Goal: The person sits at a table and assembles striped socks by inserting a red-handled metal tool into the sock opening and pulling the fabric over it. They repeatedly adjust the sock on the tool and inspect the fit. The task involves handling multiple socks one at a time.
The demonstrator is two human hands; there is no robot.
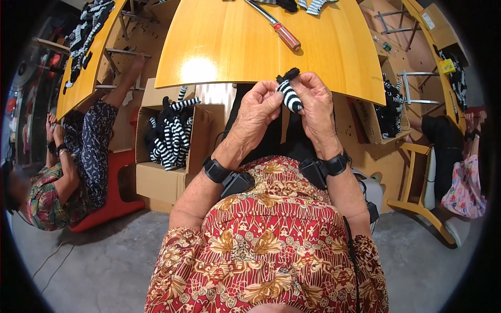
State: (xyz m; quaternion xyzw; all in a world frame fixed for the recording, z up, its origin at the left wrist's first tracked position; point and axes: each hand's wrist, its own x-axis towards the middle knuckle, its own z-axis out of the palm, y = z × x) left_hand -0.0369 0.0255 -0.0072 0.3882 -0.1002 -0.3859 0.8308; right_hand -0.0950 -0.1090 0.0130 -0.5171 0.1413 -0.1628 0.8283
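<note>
Just beyond the near edge of the yellow table [235,47], I hold a small black-and-white striped knitted piece [290,98] in front of me. It is rounded at its lower end and has plain black fabric at its top. The fingers of my left hand [254,110] pinch its left side. My right hand [316,108] grips it from the right, thumb and fingers closed near the black part. A screwdriver-like tool [286,36] with a red and clear handle and a metal shaft lies on the table ahead of my hands.
Left of me stands an open cardboard box [159,180] full of striped pieces [172,136]; another box [368,122] with similar pieces is at right. More knitted pieces [315,6] lie at the table's far side. People sit at neighbouring tables left [62,182] and right [464,182].
</note>
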